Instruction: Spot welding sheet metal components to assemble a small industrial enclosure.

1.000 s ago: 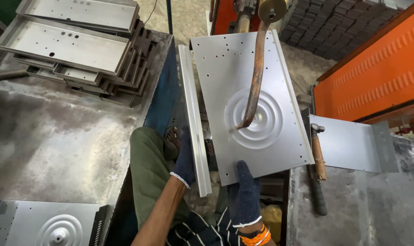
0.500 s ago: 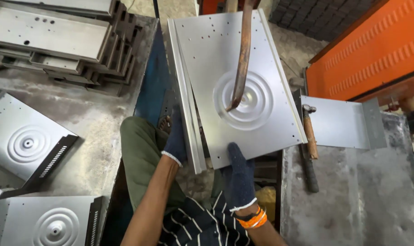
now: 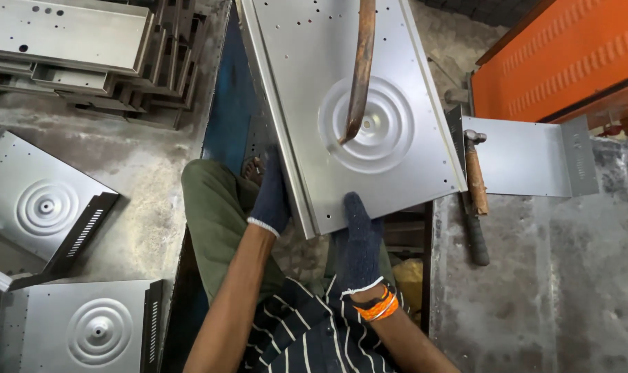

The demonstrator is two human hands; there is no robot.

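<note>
A grey sheet-metal panel (image 3: 369, 159) with raised concentric rings lies tilted in front of me. My left hand (image 3: 271, 195), in a dark blue glove, grips its left folded edge. At the panel's near edge my right hand (image 3: 359, 242), gloved the same, with orange bands at the wrist, holds on with fingers over the top. A curved rusty-brown metal arm (image 3: 361, 69) comes down from above, its tip touching the middle of the rings.
A hammer (image 3: 474, 181) with a wooden handle lies on the right bench beside a bent metal plate (image 3: 528, 155). Similar ringed panels (image 3: 48, 207) lie at the left, stacked trays (image 3: 72, 41) at upper left. An orange machine housing (image 3: 563, 55) stands at upper right.
The view has dipped and shifted left, showing more panels at the left. Both hands keep their hold on the panel, which has shifted slightly under the brown arm.
</note>
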